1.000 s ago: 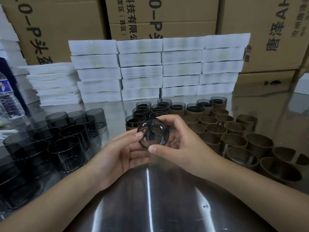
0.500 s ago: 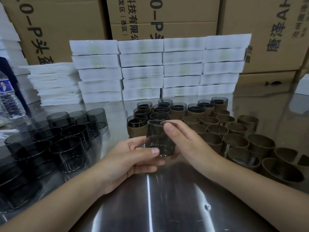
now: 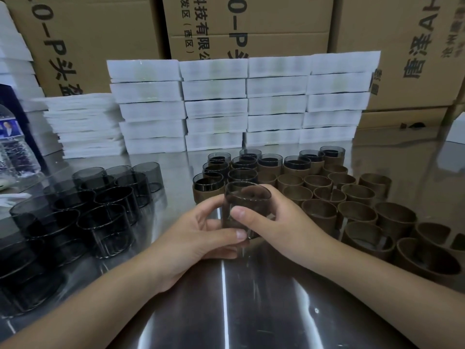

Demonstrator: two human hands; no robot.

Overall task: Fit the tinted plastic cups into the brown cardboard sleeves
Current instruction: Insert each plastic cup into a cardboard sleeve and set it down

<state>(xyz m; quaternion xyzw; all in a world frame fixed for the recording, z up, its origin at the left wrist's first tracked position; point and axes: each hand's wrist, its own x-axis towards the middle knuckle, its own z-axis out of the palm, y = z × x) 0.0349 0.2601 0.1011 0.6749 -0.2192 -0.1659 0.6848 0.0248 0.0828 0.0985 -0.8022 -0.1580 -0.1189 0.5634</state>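
Note:
Both hands hold one tinted plastic cup (image 3: pixel 247 201) upright in the middle of the table. My left hand (image 3: pixel 193 238) wraps its lower part from the left, thumb across the front. My right hand (image 3: pixel 279 222) grips it from the right, thumb on the front wall. Whether a sleeve sits under it is hidden by my fingers. Several loose tinted cups (image 3: pixel 100 212) stand at the left. Several empty brown cardboard sleeves (image 3: pixel 357 212) stand at the right. Behind the held cup are several sleeved cups (image 3: pixel 208 186).
The table (image 3: pixel 226 311) is shiny metal. White flat box stacks (image 3: pixel 214 104) line the back, with big cardboard cartons (image 3: pixel 251 26) behind them. A water bottle (image 3: pixel 15 147) stands at the far left edge.
The cup was tipped with its base toward me; it has been turned upright and lowered toward the table, and both hands now grip its sides.

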